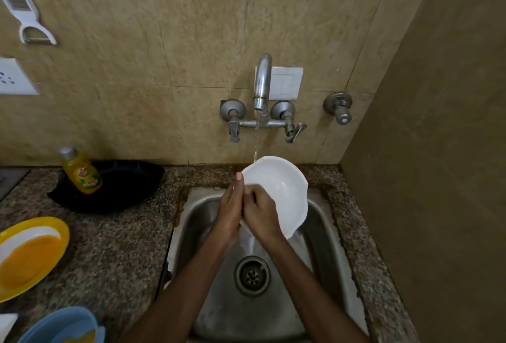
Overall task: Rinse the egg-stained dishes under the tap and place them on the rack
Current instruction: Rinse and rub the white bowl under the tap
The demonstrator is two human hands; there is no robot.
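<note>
A white bowl (284,189) is held tilted over the steel sink (219,301), its inside facing me. Water runs from the tap (262,82) onto the bowl's upper left rim and pours off its lower edge. My left hand (231,211) lies along the bowl's left rim with the fingers straight and one fingertip at the rim. My right hand (261,214) grips the near rim with curled fingers. A yellow plate (59,229) with orange egg stain lies on the counter at the left. A blue dish (63,323), also stained yellow, sits at the bottom left.
A yellow dish-soap bottle (80,171) stands on a black tray (128,186) left of the sink. Two tap valves flank the spout, and a third valve (339,108) sits further right. A side wall closes the right. A peeler (27,18) hangs top left.
</note>
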